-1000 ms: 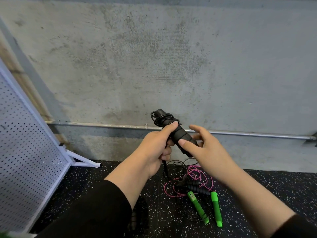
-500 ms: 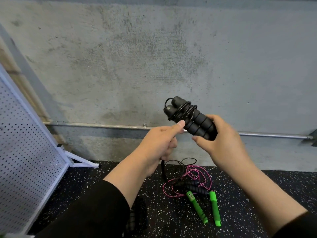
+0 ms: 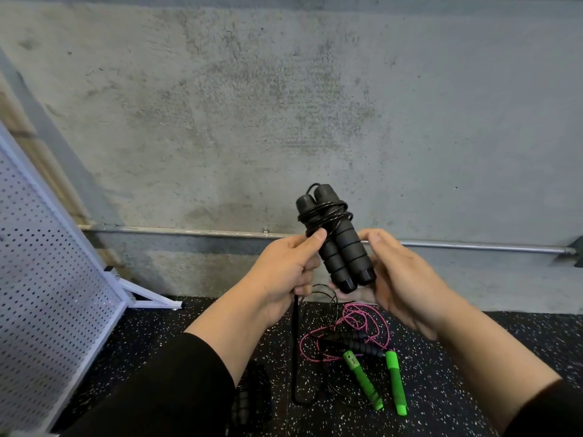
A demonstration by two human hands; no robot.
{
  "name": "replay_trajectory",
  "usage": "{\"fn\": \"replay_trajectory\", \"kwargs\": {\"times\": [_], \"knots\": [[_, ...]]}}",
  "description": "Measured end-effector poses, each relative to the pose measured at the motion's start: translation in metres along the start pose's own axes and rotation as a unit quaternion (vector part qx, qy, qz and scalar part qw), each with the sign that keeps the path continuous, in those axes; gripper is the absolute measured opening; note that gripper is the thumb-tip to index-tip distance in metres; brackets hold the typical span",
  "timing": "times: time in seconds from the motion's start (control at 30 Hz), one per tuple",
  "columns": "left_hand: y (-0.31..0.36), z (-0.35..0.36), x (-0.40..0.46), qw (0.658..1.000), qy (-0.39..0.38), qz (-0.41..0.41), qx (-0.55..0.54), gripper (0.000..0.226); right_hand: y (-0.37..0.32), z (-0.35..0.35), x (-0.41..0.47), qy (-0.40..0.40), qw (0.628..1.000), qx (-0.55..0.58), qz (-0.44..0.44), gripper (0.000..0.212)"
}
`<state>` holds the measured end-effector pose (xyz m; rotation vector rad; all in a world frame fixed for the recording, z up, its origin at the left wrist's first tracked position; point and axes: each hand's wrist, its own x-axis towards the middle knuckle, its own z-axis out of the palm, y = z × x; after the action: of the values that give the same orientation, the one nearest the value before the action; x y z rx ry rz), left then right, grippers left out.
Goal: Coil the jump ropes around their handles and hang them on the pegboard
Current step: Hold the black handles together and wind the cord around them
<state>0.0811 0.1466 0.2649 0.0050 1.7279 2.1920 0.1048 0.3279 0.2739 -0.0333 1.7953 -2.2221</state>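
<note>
I judge coiling underway: my left hand pinches cord against the 2 black foam handles, my right hand cradles them loosely, next another wrap, well right of the pegboard.

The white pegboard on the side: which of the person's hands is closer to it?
Left. The left hand grips the black handles on the side facing the pegboard; the right hand holds them from the far side.
</note>
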Motion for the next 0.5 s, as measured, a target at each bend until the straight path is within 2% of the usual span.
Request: {"fn": "replay_trajectory", "kwargs": {"times": [0.13,0.27,0.37,0.5], "knots": [[0.000,0.001,-0.001,1.000,-0.002,-0.005,-0.006,0.030,0.000,0.001,-0.002,-0.058,0.992,0.081,0.076,0.051],[0.003,0.001,-0.003,1.000,-0.011,0.004,0.017,0.031,0.000,-0.003,0.000,-0.085,0.987,0.103,0.087,0.055],[0.004,-0.001,-0.004,0.999,0.000,0.010,0.049,0.030,0.000,-0.003,0.003,-0.030,0.996,0.080,0.037,0.054],[0.003,-0.001,-0.001,0.998,0.010,-0.016,0.053,0.034,-0.002,-0.007,0.009,0.099,0.993,-0.010,-0.063,0.046]]}}
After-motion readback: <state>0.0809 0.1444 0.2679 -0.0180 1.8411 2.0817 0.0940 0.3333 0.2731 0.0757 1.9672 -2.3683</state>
